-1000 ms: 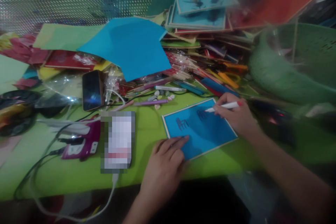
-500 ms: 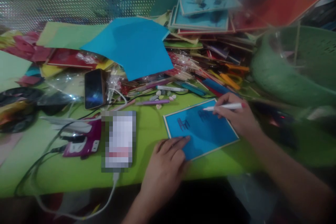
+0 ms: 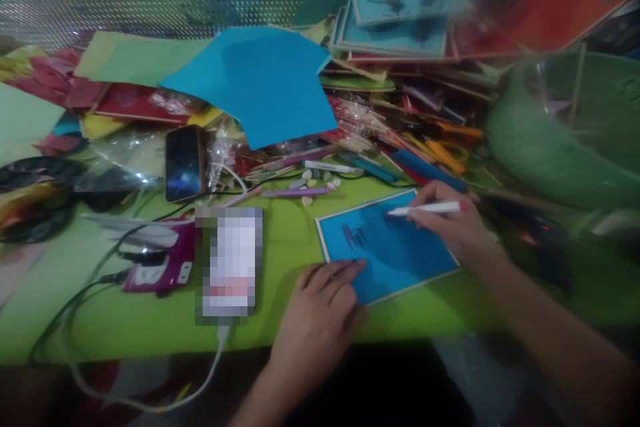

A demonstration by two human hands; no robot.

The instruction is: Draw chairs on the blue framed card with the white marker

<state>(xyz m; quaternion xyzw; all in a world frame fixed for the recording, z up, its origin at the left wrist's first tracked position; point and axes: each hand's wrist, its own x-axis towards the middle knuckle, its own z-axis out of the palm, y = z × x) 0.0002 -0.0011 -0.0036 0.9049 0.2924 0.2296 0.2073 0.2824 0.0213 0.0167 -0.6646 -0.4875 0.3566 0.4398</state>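
Note:
A blue card framed with pale thin sticks lies on the green table. Dark pen strokes show on its left part, and more marks sit near its top middle. My right hand pinches a white marker with a reddish end, its tip at the upper marks. Across the card's lower left edge rests my left hand, fingers stretched out and lying flat on the card. Above the card are a purple pen, another white marker and several small pebbles.
A phone with a blurred screen lies left of my hand, cabled beside a purple power strip. A dark phone stands behind. Blue paper, orange scissors, stacked framed cards and a green basket crowd the back.
The whole view has shifted slightly, so things appear a little further right. My right hand and the marker stay at the upper marks; my left hand keeps its place on the card.

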